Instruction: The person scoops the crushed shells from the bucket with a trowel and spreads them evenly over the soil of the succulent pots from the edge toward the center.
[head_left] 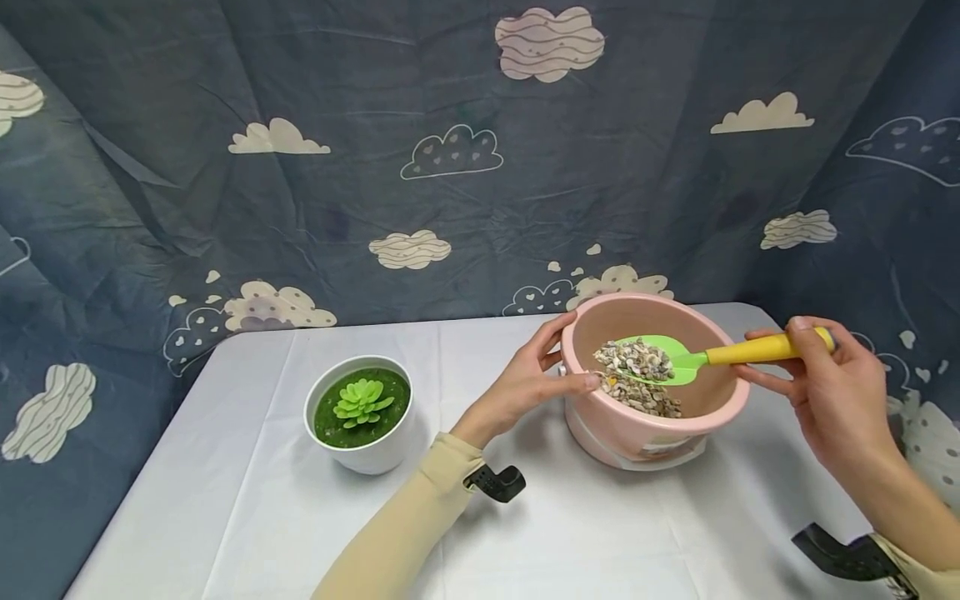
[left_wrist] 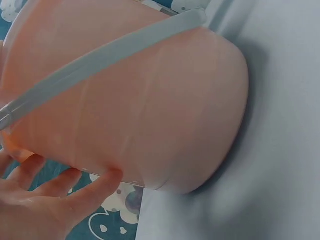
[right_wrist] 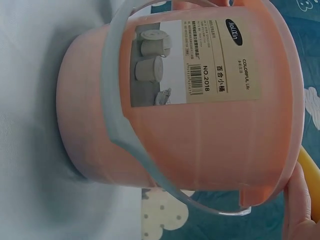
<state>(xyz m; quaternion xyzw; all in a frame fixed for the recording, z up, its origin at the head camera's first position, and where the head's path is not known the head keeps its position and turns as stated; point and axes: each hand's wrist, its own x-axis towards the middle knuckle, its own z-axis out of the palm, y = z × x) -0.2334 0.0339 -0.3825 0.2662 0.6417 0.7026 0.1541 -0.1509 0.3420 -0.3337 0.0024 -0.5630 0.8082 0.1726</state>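
A pink plastic bucket point(head_left: 600, 427) stands on the table's right half, its white carrying handle point(left_wrist: 105, 57) hanging down against the wall. My left hand point(head_left: 528, 385) grips its left rim, thumb over the front edge and fingers along the outside. My right hand point(head_left: 843, 396) holds a toy shovel by its yellow handle point(head_left: 750, 350), near the bucket's right rim. The green blade point(head_left: 684, 368) lies level inside the bucket's mouth, heaped with small shell-like gravel point(head_left: 633, 358). More gravel point(head_left: 648, 400) shows below it in the bucket; the blade hides part of that.
A white pot point(head_left: 375, 454) with a green succulent point(head_left: 362, 403) stands left of my left forearm. White cloth covers the table point(head_left: 285, 517). Behind it hangs a dark blue curtain point(head_left: 337, 200) with cloud prints. A printed label point(right_wrist: 220, 65) is stuck on the bucket's wall.
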